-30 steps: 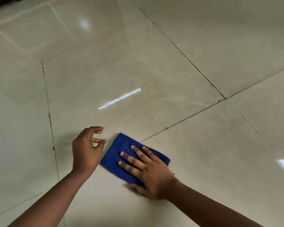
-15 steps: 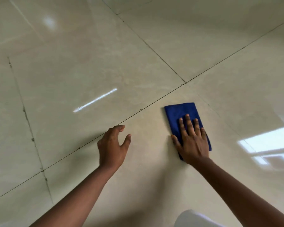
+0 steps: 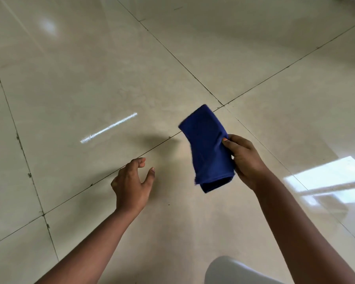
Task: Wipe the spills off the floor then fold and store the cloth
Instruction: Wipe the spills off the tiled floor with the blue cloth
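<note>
A folded dark blue cloth (image 3: 206, 146) hangs in the air above the glossy beige floor tiles (image 3: 90, 89), casting a shadow on them to its left. My right hand (image 3: 244, 158) grips the cloth along its right edge, thumb on top. My left hand (image 3: 132, 181) hovers lower left of the cloth, fingers spread and curved, holding nothing and apart from the cloth. No spill shows clearly on the tiles.
Dark grout lines cross the floor, meeting just above the cloth. A bright streak of reflected light (image 3: 109, 128) lies to the left, and a window reflection (image 3: 326, 181) at the right. A pale rounded shape, perhaps my knee (image 3: 230, 271), shows at the bottom edge.
The right hand, flat on the cloth on the floor before, has closed on it and lifted it off the tiles. The left hand stays open near the same spot.
</note>
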